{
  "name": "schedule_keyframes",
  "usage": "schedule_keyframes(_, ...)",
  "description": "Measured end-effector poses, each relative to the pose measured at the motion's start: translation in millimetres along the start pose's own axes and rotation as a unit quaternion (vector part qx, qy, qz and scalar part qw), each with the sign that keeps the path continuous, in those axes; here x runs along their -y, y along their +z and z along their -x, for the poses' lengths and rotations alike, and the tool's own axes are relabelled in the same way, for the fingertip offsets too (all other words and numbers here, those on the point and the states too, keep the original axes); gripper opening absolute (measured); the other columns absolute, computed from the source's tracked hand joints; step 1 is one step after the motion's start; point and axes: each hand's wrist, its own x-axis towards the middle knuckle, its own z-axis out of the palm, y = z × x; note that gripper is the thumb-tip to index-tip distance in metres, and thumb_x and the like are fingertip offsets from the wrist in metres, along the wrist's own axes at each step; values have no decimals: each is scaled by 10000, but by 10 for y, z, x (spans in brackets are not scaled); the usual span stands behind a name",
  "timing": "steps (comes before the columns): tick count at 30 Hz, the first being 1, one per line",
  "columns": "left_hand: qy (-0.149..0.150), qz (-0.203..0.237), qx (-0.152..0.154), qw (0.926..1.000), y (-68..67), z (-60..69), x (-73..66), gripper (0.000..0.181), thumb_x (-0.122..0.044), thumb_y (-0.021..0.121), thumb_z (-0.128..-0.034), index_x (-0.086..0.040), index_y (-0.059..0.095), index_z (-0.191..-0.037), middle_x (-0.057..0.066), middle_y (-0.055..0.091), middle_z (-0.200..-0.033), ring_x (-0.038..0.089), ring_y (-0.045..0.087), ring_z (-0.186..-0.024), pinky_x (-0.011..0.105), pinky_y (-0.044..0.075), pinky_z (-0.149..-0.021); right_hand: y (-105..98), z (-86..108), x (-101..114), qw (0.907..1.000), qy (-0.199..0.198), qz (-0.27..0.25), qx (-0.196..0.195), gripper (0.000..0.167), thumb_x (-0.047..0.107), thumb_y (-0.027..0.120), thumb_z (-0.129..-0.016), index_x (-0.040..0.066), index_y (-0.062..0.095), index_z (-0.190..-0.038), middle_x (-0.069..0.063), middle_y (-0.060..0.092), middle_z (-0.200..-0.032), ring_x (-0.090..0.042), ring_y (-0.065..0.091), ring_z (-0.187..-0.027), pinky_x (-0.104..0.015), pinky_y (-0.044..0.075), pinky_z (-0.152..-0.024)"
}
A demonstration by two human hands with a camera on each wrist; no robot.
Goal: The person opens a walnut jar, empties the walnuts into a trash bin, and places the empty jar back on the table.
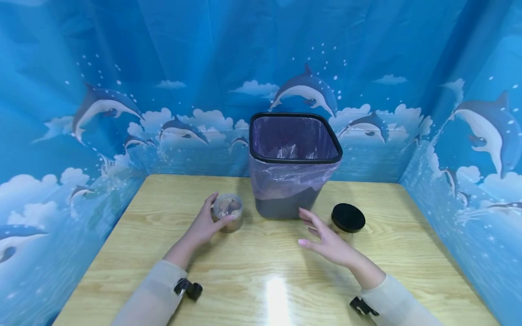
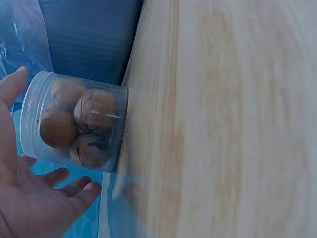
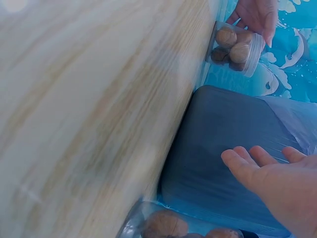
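Note:
My left hand [image 1: 205, 222] is spread about a clear plastic jar [image 2: 74, 121] that stands upright on the table. The thumb lies near the rim on one side, the other fingers on the far side; whether they press on it I cannot tell. Several brown walnuts [image 2: 96, 109] show through its wall, and no lid is seen on it. My right hand [image 1: 328, 242] holds nothing; its fingers are loosely extended before the trash bin [image 1: 281, 206]. Beside that hand is a second jar with a black lid [image 1: 348, 218], partly hidden by the hand, with walnuts [image 3: 166, 224] inside.
The bin stands at the back middle of the wooden table [image 1: 244, 267], lined with a thin purple bag [image 1: 285, 179] under a black rim. Blue dolphin-print curtains [image 1: 195, 59] enclose the back and both sides.

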Motion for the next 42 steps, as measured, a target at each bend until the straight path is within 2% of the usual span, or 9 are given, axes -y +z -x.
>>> schedule_keyframes(4, -64, -37, 44, 10000, 8, -23, -2, 1041, -538, 722, -876, -185, 72, -1609, 231, 191, -1618, 467, 338, -1406, 588, 316, -1120, -6, 12, 2, 10000, 6, -70, 32, 784, 198, 644, -989, 57, 161, -1591, -303, 268, -1562, -515, 306, -1398, -629, 289, -1107)
schedule_keyframes(9, -112, -115, 59, 9999, 8, -35, 1, 1042, -537, 737, -863, -169, 98, -1599, 299, 280, -1560, 469, 354, -1394, 588, 319, -1118, 1, 16, 13, 9997, 100, -198, 104, 800, 198, 654, -983, 91, 154, -1598, -281, 260, -1574, -505, 295, -1410, -610, 281, -1122)
schedule_keyframes(20, -163, -96, 57, 9998, -7, -60, -7, 1018, -519, 769, -842, -141, 171, -1575, 272, 368, -1511, 435, 440, -1338, 552, 428, -1035, 36, 0, 21, 9988, 168, -436, 151, 838, 184, 692, -954, 75, 161, -1593, -287, 258, -1571, -505, 293, -1412, -614, 279, -1122)
schedule_keyframes(28, -231, -68, 68, 9997, -15, -35, -39, 1014, -538, 773, -829, -141, 191, -1558, 270, 379, -1506, 425, 456, -1329, 541, 442, -1023, 99, -31, -12, 9978, 81, -651, 124, 816, 158, 697, -949, 68, 191, -1582, -288, 307, -1537, -521, 340, -1377, -602, 323, -1102)
schedule_keyframes(35, -188, -370, -42, 9991, -6, -16, -56, 1015, -558, 762, -830, -111, 204, -1551, 278, 404, -1491, 431, 471, -1316, 553, 435, -1031, 148, -46, 21, 9964, 82, -841, 107, 797, 120, 699, -941, 57, 215, -1571, -275, 326, -1530, -525, 353, -1366, -583, 348, -1096)
schedule_keyframes(42, -175, -443, -166, 9987, 16, -7, -69, 1036, -587, 767, -808, -109, 221, -1546, 276, 426, -1476, 433, 489, -1299, 550, 443, -1025, 188, -77, 32, 9952, 68, -972, 41, 792, 142, 715, -932, 48, 237, -1557, -241, 365, -1509, -523, 370, -1353, -563, 373, -1089)
